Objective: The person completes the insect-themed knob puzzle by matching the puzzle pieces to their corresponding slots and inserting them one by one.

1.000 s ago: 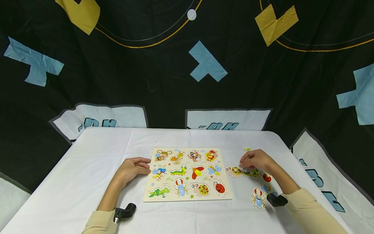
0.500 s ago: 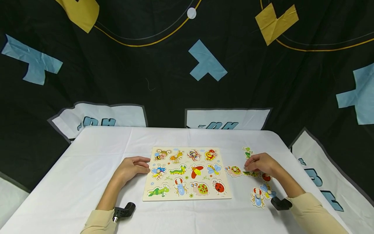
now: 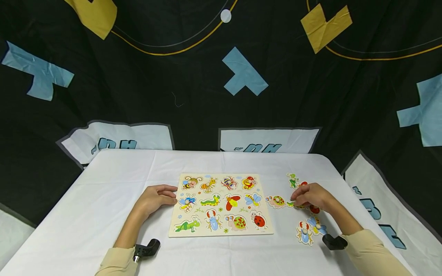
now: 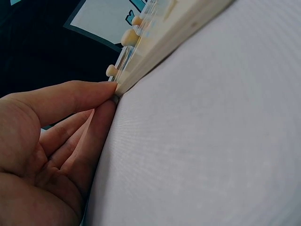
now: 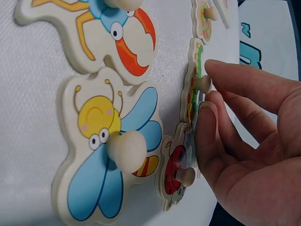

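A wooden insect puzzle board (image 3: 221, 209) lies flat on the white-covered table. My left hand (image 3: 157, 199) touches its left edge with thumb and index finger, close together there in the left wrist view. Knobs (image 4: 130, 37) stand up from the board. My right hand (image 3: 312, 197) hovers low over loose pieces to the right. Its fingertips stand on either side of the knob of a green caterpillar piece (image 5: 199, 56), with a gap around the knob. A ladybug piece (image 5: 171, 167) lies just below that one, partly under the hand in the head view.
A snail piece (image 3: 276, 202) lies between board and right hand. Beyond is a green insect piece (image 3: 292, 180). Nearer are a stag beetle piece (image 3: 304, 233) and a blue-winged insect piece (image 3: 316, 225). A black curtain (image 3: 193, 96) hangs behind the table (image 3: 103, 184).
My right hand has shifted right and slightly nearer, uncovering the green insect piece and a bit of a red piece. My left hand stays at the board's edge.
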Available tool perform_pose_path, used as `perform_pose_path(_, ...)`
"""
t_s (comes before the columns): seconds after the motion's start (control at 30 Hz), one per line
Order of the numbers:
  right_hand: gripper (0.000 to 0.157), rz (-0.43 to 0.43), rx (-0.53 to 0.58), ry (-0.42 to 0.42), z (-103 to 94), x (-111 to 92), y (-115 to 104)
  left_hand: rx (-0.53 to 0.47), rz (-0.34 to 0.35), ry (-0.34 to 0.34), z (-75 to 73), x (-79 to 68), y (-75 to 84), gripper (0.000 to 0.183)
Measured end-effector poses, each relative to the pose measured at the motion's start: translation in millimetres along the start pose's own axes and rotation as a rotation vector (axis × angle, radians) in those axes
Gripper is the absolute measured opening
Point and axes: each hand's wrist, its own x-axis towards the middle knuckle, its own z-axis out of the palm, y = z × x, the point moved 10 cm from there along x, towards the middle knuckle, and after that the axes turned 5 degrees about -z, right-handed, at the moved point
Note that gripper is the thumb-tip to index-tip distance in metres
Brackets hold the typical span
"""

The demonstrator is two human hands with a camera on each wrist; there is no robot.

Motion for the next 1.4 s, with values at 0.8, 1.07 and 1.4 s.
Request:
perform_pose_path(0.8,0.024,0.018,0.000,0.002,-0.1,-0.1,10.6,-0.003,-0.008,0.003,1.6,-0.6,0.8,0.053)
perform_pose_path(1.07,0.023,0.005,0.031,-0.014,0.9,-0.3,9.7,-0.008,-0.007,0.006,1.2,-0.5,1.2,0.053)
perform_pose_path(1.4,0.022,0.018,0.021,0.012,0.0,0.4,9.7,-0.009,-0.020,0.005,0.7,0.5,-1.3,0.053)
